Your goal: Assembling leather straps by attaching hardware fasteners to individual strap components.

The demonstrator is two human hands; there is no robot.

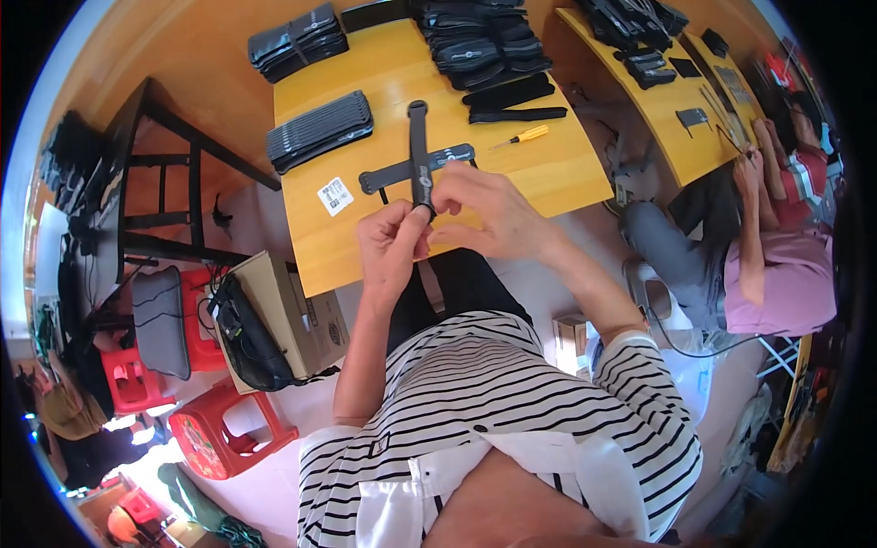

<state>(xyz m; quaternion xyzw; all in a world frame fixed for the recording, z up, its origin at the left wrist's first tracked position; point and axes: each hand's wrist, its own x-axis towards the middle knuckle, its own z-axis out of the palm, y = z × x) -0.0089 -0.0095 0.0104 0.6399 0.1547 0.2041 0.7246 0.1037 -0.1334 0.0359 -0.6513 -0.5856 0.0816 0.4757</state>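
A dark strap with a loop at its far end stands out over the yellow table, its near end at my hands. My left hand is closed in a pinch on that near end. My right hand is just right of it, index finger bent beside the strap and thumb held apart; nothing shows in its grip. Across the table under the held strap lies a second dark strap with a light print on its right end. A white label sheet lies left of my left hand.
Neat rows of black straps and bundled black straps fill the far table. A yellow-handled screwdriver lies at right. A cardboard box and red stool stand left. At right, another person sits by a second table.
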